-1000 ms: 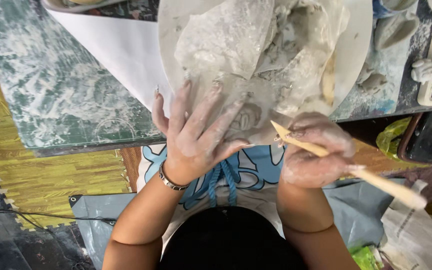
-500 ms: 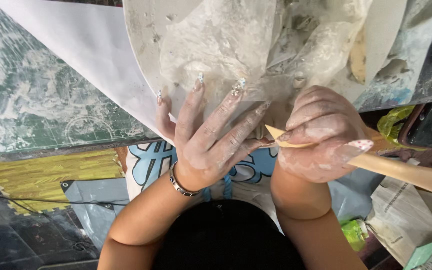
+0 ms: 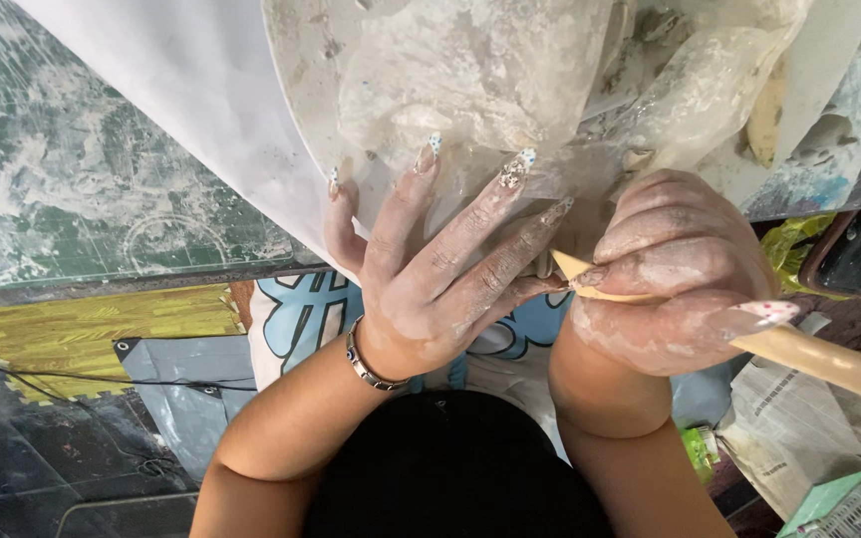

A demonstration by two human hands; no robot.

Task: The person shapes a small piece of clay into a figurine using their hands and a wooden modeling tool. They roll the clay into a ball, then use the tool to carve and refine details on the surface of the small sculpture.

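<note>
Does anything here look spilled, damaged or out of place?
Nothing is broken or spilled. The green table top is smeared with dried white clay, and both the left hand and the right hand, which grips a wooden tool, are coated in it.

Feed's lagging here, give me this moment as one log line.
left hand: flat on plastic sheet | right hand: grip shut on wooden tool | tool tip by left fingers | round board underneath

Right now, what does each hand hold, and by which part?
The right hand grips a wooden tool near its pointed end. The left hand holds nothing; its fingers rest on the plastic sheet.
</note>
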